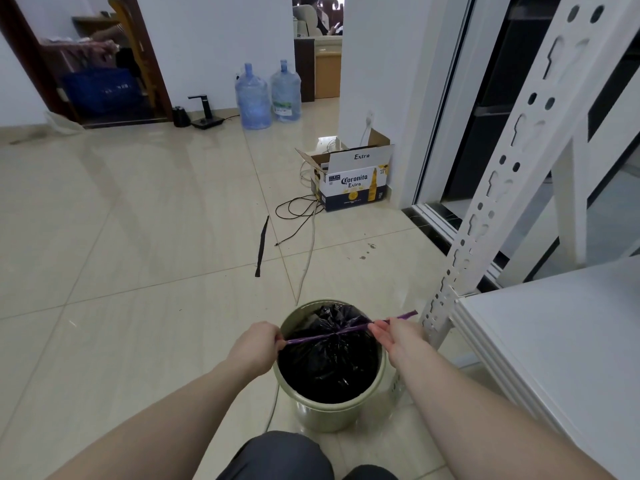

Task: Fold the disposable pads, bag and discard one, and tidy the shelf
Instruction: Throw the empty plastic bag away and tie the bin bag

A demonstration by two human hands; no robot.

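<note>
Pinching a purple drawstring [329, 335] taut left-to-right, both hands' fingers [278, 342] clamp its ends over the black bag [329, 368]

Both bare forearms reach forward and down, hands apart at the same height. The left hand [258, 346] is closed in a fist; the right hand [393, 336] pinches (fingers partly curled).

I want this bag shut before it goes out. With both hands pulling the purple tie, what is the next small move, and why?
Probably cross the ends for a second knot: the left hand and right hand hold the purple tie taut over the black bag's gathered neck.
</note>
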